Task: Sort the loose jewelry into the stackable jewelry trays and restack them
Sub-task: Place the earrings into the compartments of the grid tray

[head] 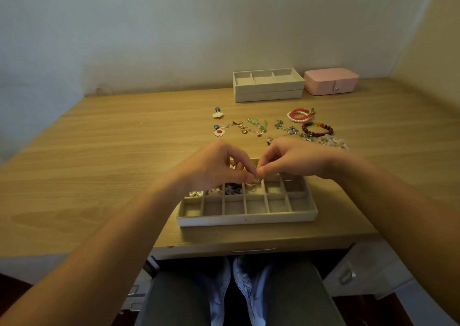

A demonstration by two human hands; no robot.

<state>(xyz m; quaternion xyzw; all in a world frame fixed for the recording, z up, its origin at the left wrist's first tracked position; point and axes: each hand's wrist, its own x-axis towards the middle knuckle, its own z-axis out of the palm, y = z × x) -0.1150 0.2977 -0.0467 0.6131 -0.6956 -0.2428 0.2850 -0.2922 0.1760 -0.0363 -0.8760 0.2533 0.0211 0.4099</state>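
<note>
Left grip (214, 166) and right grip (293, 159) both pinch one small gold piece (258, 179). It hangs just over the tray (246, 218), mid-frame, likely to drop into a slot.

Three trays (247, 219), one pink box (329, 83) — two hands (211, 166).

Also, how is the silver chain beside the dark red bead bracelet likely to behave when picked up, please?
The silver chain lies in a loose heap, so it will probably hang floppy and may tangle. Its fine links look light and could snag the dark red bead bracelet beside it.
</note>
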